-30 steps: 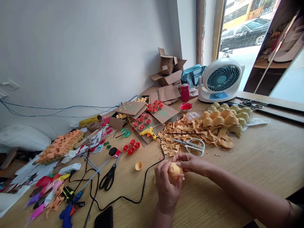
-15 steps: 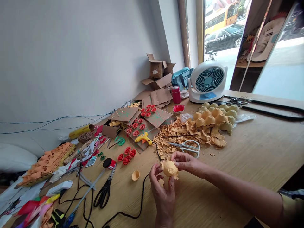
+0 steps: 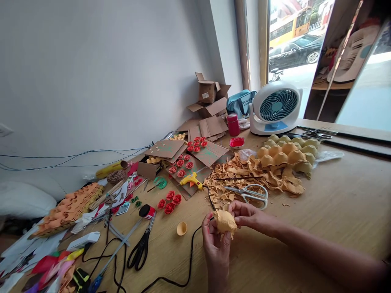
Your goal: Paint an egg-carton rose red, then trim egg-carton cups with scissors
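A torn, yellow-orange egg-carton cup [image 3: 225, 224] with ragged edges is held between both hands above the table. My left hand [image 3: 215, 246] is closed around its left side and underside, with the thumb in front. At its upper right, my right hand [image 3: 249, 215] pinches the edge between thumb and fingers. A smooth, trimmed cup [image 3: 181, 228] stands on the table left of my hands. White-handled scissors [image 3: 249, 193] lie just beyond them, beside a heap of torn carton scraps [image 3: 235, 175].
Red paper roses [image 3: 169, 201] sit near a yellow hot-glue gun [image 3: 191, 180] on cardboard. Black-handled scissors [image 3: 139, 248] and a black cord [image 3: 192, 252] lie to the left. Egg cartons [image 3: 282, 154] and a white fan [image 3: 276, 106] stand farther back.
The view has shifted, so the whole scene sits a little farther right. The carton cup has turned slightly in my hands, and both hands keep hold of it.
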The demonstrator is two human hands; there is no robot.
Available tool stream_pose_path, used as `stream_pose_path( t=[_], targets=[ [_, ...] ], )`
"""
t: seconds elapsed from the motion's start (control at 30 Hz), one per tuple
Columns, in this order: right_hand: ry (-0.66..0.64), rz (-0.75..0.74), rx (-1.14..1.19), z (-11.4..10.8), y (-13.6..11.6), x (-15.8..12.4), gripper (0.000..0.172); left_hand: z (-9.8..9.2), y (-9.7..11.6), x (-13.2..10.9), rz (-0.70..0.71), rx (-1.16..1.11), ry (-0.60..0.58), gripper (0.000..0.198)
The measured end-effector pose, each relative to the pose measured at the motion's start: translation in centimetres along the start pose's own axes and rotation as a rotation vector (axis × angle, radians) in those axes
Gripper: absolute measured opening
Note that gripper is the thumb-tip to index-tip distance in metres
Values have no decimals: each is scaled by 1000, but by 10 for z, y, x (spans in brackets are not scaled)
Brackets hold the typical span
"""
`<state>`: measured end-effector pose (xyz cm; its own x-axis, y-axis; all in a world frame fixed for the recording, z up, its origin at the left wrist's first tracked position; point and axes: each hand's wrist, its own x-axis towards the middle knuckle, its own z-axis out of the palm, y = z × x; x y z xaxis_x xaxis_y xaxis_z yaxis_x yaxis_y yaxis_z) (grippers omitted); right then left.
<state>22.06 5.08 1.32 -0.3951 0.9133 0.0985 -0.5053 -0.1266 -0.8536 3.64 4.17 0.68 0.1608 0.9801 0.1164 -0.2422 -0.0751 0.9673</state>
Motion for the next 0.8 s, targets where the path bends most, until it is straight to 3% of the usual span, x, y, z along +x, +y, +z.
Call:
stream_pose_path(
  t=[0.37, 0.53, 0.8],
  targets=[
    [1, 10, -49, -1, 6, -4, 31, 17, 6, -7, -11, -149, 59, 60],
    [-6, 9, -48, 0, 8, -5, 33, 17, 8, -5, -69, -210, 29, 64],
    [10, 19, -9, 7, 6, -4, 35, 20, 7, -4, -116, -315, 80, 72]
  ],
)
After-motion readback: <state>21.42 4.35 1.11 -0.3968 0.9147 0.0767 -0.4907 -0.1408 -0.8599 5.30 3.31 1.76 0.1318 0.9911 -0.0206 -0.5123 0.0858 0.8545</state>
